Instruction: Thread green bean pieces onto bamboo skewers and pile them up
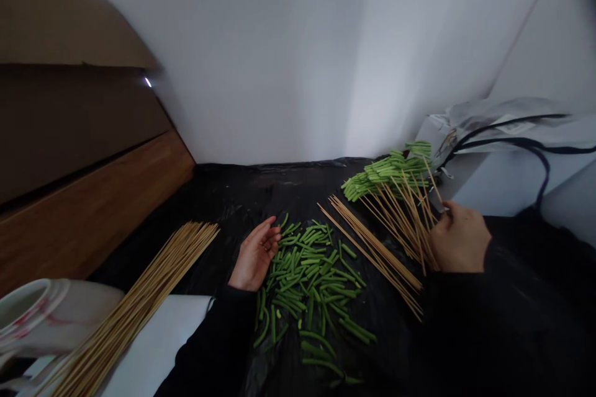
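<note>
**Your right hand is working among the filled skewers while your left is hovering by loose beans**

Your right hand (459, 239) is curling its fingers in at the bare ends of the bean-loaded skewers (391, 173); whether it is gripping one or letting go, you cannot tell from this view. Your left hand (255, 254) is relaxing half open, apparently holding nothing, its fingertips hovering just beside the cut green beans (316, 267), which are lying scattered to its right on the black plastic sheet (233, 192). The loaded skewers are fanning out ahead and to the left of your right hand, their green ends pointing away from you. A small group of bare skewers (377, 242) is lying between your hands, nearer the right one, and a long bundle of bare skewers (139, 298) is stretching out to the left of your left hand, beside a white container (60, 316).

By the look of it, you are handling a loaded skewer at the pile. Moving your right hand is calling for a light touch and a clean path, since the bare ends are crossing close together and snagging one could be dragging its neighbours out of line
</note>
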A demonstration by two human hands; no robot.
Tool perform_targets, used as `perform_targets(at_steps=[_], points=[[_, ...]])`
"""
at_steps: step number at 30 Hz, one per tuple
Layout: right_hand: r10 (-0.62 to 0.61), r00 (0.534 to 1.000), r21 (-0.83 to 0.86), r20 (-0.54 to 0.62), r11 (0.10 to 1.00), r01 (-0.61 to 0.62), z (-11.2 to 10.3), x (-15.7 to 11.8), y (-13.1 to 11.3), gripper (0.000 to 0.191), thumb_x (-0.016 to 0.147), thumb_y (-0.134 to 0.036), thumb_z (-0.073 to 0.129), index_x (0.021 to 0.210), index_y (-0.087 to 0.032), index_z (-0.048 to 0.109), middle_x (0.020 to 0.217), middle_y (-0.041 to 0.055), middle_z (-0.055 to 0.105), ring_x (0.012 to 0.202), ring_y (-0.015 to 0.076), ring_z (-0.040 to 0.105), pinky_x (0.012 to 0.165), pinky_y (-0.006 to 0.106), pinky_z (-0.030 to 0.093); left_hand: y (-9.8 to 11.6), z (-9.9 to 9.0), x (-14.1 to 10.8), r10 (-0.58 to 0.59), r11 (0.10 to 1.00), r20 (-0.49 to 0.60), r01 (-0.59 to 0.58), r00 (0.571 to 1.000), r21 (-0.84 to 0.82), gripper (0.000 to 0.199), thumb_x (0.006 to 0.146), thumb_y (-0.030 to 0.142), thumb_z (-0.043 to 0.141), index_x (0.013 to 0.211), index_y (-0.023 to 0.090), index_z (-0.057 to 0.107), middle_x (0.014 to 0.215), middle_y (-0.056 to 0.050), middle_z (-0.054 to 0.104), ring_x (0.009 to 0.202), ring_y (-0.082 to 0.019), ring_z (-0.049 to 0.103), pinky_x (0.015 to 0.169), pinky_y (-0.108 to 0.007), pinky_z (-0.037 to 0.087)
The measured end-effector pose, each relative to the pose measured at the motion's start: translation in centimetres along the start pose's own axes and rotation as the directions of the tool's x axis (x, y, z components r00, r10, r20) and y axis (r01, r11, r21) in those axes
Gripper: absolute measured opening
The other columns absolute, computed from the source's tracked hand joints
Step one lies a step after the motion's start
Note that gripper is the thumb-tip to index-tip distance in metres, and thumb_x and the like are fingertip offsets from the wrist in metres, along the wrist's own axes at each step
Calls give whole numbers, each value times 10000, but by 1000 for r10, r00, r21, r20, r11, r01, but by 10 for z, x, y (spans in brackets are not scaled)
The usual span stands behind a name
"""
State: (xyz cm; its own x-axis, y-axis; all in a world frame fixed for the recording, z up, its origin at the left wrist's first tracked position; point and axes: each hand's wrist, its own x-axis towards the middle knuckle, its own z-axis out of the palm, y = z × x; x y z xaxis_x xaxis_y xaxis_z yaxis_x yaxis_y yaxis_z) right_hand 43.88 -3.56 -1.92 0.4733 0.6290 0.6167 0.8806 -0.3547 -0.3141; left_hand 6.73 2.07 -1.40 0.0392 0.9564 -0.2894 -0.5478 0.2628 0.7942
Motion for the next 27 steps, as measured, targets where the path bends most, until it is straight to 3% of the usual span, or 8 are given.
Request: perform_targets(at_steps=[3, 5, 11, 15, 17, 19, 22, 27], points=[[92, 996, -55, -1, 994, -92, -5, 1, -4, 413, 846, -202, 345, 1141, -94, 614, 957, 188, 610, 895, 290, 563, 738, 384, 415, 0, 0, 0, -2, 1000, 0, 2, 1000, -2, 253, 816, 193, 613, 1055, 143, 679, 796, -42, 689, 659, -81, 630, 574, -154, 492], [90, 996, -106, 5, 990, -89, -7, 0, -7, 414, 851, -209, 346, 1145, -105, 618, 962, 193, 620, 854, 294, 568, 679, 379, 405, 0, 0, 0, 0, 1000, -7, 0, 1000, 0, 247, 817, 188, 613, 1049, 143, 682, 793, -39, 687, 657, -80, 629, 576, -154, 492], [-35, 998, -260, -54, 965, 19, -10, -3, -5, 355, 846, -201, 378, 1052, -134, 660, 845, 165, 645, 800, 292, 557, 627, 374, 351, 0, 0, 0, 0, 1000, -4, 1, 1000, 12, 239, 815, 202, 618, 1034, 140, 690, 787, -35, 685, 651, -75, 623, 570, -149, 485], [-99, 973, -218, -209, 975, 52, -10, -5, -10, 284, 839, -206, 450, 1006, -153, 674, 914, 163, 662, 877, 319, 542, 670, 410, 343, -1, 0, 0, 7, 1000, 6, -7, 1000, 23, 232, 802, 215, 635, 1009, 133, 701, 785, -34, 687, 667, -78, 627, 585, -149, 484], [-162, 951, -145, -265, 981, 127, -9, -9, -20, 255, 845, -209, 470, 1000, -171, 669, 967, 127, 667, 906, 295, 535, 729, 408, 359, -1, 0, -1, 9, 1000, 9, -10, 1000, 30, 226, 790, 219, 649, 988, 130, 708, 781, -36, 689, 669, -79, 626, 590, -149, 483], [-271, 931, -33, -244, 962, 272, -7, -14, -34, 236, 855, -197, 471, 987, -173, 665, 951, 96, 667, 902, 246, 538, 792, 376, 381, -1, 1, -1, 9, 999, 9, -10, 1000, 33, 216, 779, 223, 660, 965, 128, 715, 779, -37, 691, 668, -79, 624, 591, -149, 482], [-430, 896, 122, -111, 889, 441, -3, -25, -56, 215, 871, -198, 481, 992, -167, 657, 917, 67, 662, 903, 201, 537, 817, 313, 392, -1, 0, -1, 16, 999, 9, -16, 1000, 32, 207, 768, 222, 669, 945, 127, 720, 777, -37, 692, 668, -81, 622, 590, -151, 482], [-489, 850, 104, 195, 872, 478, 4, -37, -70, 213, 895, -207, 459, 932, -169, 665, 852, 69, 642, 890, 200, 524, 783, 297, 369, -1, -1, 0, 22, 999, 12, -22, 1000, 29, 204, 762, 220, 674, 938, 130, 723, 780, -36, 692, 677, -84, 624, 598, -153, 484]])
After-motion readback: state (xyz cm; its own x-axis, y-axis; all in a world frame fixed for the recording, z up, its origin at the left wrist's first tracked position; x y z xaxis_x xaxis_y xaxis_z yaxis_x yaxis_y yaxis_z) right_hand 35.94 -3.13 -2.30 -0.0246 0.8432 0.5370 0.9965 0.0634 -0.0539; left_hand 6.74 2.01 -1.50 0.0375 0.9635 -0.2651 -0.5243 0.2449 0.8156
